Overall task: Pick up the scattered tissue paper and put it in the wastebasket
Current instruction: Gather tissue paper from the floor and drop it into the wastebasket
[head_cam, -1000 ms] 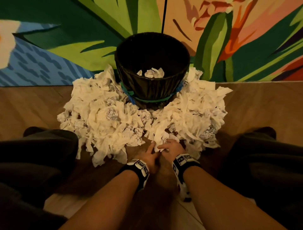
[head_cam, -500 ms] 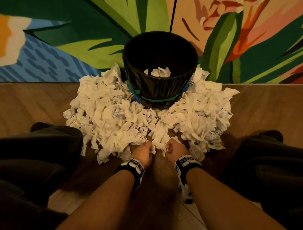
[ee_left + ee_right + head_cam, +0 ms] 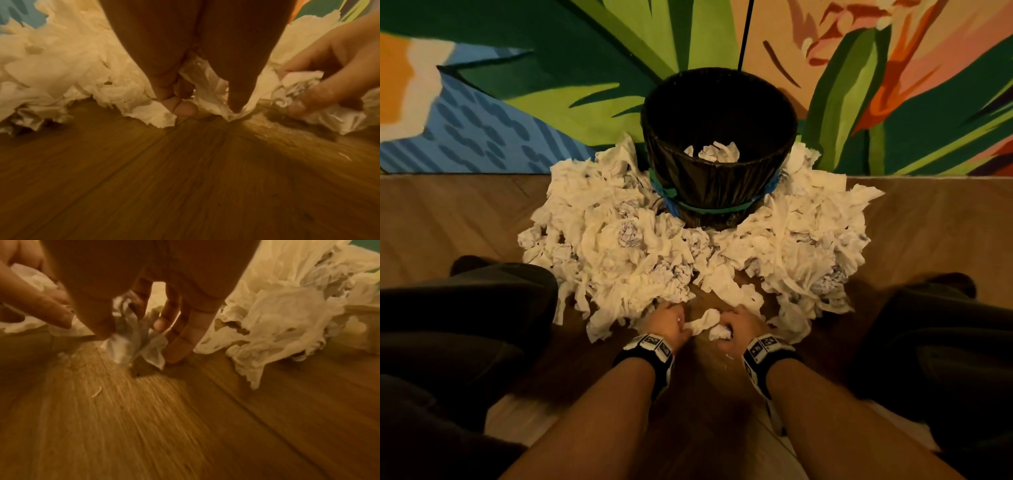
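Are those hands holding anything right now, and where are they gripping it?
Yes. The left hand grips one end of a twisted tissue strip. The right hand grips a crumpled tissue wad, fingers curled around its middle.

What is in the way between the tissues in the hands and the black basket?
Only the tissue pile heaped on the floor before the wastebasket. The left hand and right hand each grip a tissue wad; lifted above the pile, the basket's open top looks clear.
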Demonstrator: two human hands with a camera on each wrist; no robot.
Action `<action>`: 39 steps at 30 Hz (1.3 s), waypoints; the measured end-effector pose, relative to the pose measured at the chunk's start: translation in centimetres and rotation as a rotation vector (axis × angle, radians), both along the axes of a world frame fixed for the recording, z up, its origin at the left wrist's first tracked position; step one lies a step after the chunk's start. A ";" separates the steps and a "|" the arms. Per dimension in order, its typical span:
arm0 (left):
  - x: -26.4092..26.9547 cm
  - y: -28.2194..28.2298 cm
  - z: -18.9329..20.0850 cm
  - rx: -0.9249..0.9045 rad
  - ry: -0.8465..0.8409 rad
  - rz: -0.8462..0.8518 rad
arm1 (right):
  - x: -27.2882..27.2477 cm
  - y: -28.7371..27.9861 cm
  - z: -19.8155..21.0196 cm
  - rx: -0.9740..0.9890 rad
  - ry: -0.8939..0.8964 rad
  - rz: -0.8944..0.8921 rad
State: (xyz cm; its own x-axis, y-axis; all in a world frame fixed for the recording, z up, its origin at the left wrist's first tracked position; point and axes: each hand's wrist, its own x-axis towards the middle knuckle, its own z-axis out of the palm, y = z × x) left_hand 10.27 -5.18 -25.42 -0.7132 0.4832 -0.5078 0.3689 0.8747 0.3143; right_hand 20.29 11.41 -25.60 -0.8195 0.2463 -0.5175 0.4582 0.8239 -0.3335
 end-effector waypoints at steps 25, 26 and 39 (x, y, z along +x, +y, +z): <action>0.8 0.4 2.7 0.163 -0.051 0.067 | -0.3 3.3 1.7 0.042 0.020 -0.367; 0.7 0.6 2.6 0.186 -0.050 0.077 | -0.4 3.3 1.9 0.024 0.057 -0.416; 1.2 5.4 0.6 0.092 -0.167 -0.367 | 1.4 2.8 2.1 0.003 -0.031 -0.194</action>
State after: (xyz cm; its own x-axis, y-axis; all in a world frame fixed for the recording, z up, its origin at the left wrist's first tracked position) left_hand 11.50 0.24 -24.79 -0.3961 0.7389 -0.5451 0.5884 0.6600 0.4671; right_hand 21.65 14.21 -23.47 -0.7402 0.3998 -0.5405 0.6186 0.7201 -0.3144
